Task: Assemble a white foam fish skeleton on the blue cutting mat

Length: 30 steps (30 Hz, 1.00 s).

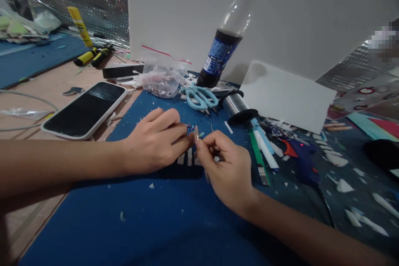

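Over the blue mat [131, 224], my left hand [157, 143] and my right hand [229, 168] meet with their fingertips close together. Fingers of the left are curled in a pinch; whatever sits in it is too small to make out. The thumb and forefinger of the right are pressed together beside it, also around something I cannot make out. Tiny red and blue bits show just behind the fingertips. Several short pale strips [189, 158] lie on the mat under the hands. Beyond them are light blue scissors [199, 96] and a spool of clear line [235, 107].
A cola bottle [220, 45] stands at the back. To the left lie a phone [85, 110], a zip bag [162, 77] and a yellow tube [80, 27]. A green ruler [258, 160], a glue gun [304, 160], a white board [286, 95] and scraps are on the right.
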Tool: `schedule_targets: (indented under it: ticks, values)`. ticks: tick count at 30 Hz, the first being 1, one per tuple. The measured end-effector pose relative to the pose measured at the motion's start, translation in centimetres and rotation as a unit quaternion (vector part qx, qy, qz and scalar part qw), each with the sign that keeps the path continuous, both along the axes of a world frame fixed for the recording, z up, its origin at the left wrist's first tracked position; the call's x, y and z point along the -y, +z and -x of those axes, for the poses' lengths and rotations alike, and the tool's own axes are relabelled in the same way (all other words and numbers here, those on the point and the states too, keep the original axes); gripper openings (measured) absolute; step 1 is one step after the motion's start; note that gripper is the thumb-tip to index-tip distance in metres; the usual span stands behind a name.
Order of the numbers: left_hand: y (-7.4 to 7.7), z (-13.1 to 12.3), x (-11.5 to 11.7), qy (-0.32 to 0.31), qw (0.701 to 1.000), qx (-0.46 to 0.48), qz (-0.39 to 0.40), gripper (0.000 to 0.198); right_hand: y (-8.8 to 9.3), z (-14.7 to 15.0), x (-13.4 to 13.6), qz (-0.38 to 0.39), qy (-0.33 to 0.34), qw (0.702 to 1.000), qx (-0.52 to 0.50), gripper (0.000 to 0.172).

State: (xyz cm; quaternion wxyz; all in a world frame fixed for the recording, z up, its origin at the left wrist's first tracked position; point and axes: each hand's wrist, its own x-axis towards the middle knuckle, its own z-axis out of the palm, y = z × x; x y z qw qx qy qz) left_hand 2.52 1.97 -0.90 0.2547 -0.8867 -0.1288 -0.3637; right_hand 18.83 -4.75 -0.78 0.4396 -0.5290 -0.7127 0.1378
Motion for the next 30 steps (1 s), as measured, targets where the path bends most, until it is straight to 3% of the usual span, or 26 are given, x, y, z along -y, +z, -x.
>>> schedule_targets:
  ticks: [12,17,25,30]
  values:
    - [0.6,0.3,-0.1,0.0,1.0,0.012,-0.028,0.01,0.3,-0.2,0.1,0.13,0.026,0.984,-0.116,0.035]
    - [1.0,0.3,0.2,0.002,0.996,-0.006,-0.089,0.015,0.5,-0.2,0.1,0.122,0.012,0.988,-0.091,0.037]
    - [2.4,0.1,0.6,0.004,0.992,-0.007,-0.129,0.02,1.6,0.0,0.5,0.082,0.011,0.994,-0.068,0.034]
    - [2.7,0.2,0.1,0.002,0.989,-0.007,-0.148,0.025,1.7,0.0,0.4,0.1,0.017,0.991,-0.087,0.034]
